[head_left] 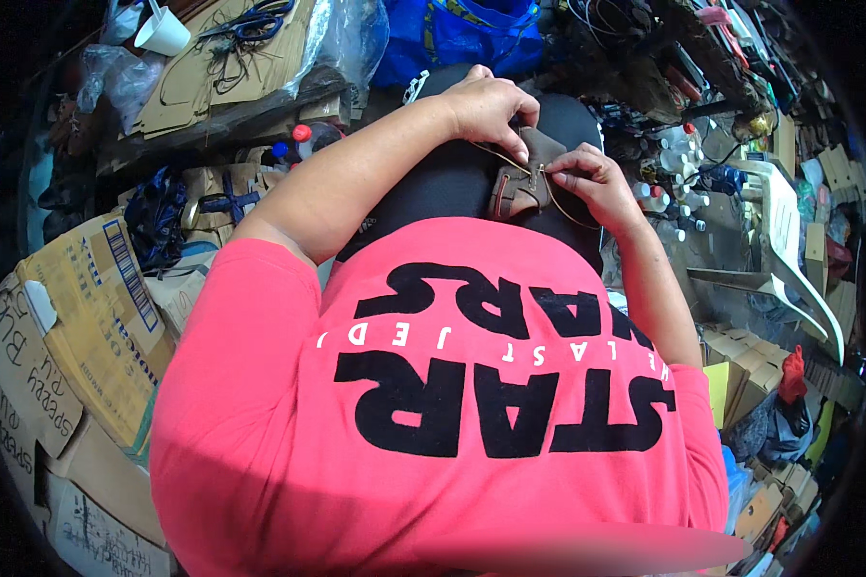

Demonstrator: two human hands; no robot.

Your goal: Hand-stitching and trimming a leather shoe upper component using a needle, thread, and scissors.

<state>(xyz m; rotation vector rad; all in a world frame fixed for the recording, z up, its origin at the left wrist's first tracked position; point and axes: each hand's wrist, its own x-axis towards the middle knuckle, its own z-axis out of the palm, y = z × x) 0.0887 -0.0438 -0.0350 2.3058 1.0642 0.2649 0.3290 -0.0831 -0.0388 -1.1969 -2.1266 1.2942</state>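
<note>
A taupe-brown shoe upper [523, 192] with reddish edging rests on my dark-clad lap, its tongue [545, 149] raised at the far end. A thin tan lace [573, 213] passes through it and loops out on both sides. My left hand [491, 108] reaches over from the left, with its fingers closed at the lace beside the tongue; its fingertips partly cover what they hold. On the right, my right hand [595, 181] pinches the lace close to the eyelets. The underside of the shoe upper is hidden.
Scissors [252, 23] and dark cords lie on stacked cardboard at the far left, near a white cup [164, 33]. A blue bag [462, 38] sits beyond my lap. Small bottles [678, 188] and a white plastic chair [784, 231] stand right; cardboard boxes [96, 317] fill the left.
</note>
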